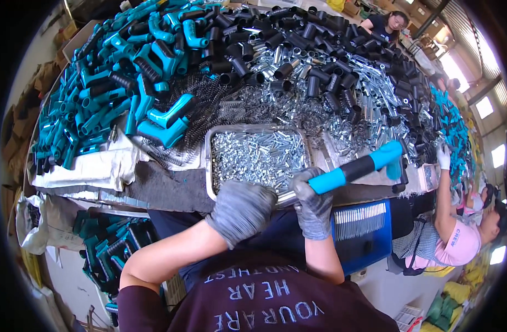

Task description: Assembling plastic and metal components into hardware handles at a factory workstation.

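Gloved right fingers [304,189] grasp a teal-and-black tubular handle [357,168]; left fingers [254,195] are clenched, any contents hidden. Just beyond them sits a metal tray [208,166] of silver screws [259,155].

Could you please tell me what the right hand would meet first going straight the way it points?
The right hand would probably meet the metal tray, near its right side; depth is unclear.
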Demonstrator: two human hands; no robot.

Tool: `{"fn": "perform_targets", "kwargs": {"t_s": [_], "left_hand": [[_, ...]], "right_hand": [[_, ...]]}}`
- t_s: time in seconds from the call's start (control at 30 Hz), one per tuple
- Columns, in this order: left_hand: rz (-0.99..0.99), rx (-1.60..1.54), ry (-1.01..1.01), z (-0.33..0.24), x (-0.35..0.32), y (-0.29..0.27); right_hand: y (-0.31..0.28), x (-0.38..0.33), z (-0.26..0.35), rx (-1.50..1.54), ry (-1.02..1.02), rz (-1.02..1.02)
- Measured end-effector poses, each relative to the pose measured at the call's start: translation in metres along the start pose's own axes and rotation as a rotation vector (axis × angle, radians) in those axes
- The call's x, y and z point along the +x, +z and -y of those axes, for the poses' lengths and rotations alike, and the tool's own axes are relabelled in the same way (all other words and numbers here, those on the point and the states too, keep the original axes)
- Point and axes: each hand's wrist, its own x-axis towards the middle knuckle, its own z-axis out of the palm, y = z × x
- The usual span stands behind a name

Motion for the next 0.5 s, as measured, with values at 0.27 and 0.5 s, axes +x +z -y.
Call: {"fn": "perform_targets", "kwargs": {"t_s": [0.27,0.5], "left_hand": [[0.315,-0.288,0.010,-0.003,-0.007,0.012],[0.919,-1.537,-0.233,0.000,-0.009,0.014]], "right_hand": [[-0.012,0.002,-0.014,0.169,-0.086,0.244],[-0.009,-0.011,-0.002,0.352,-0.005,0.357]]}}
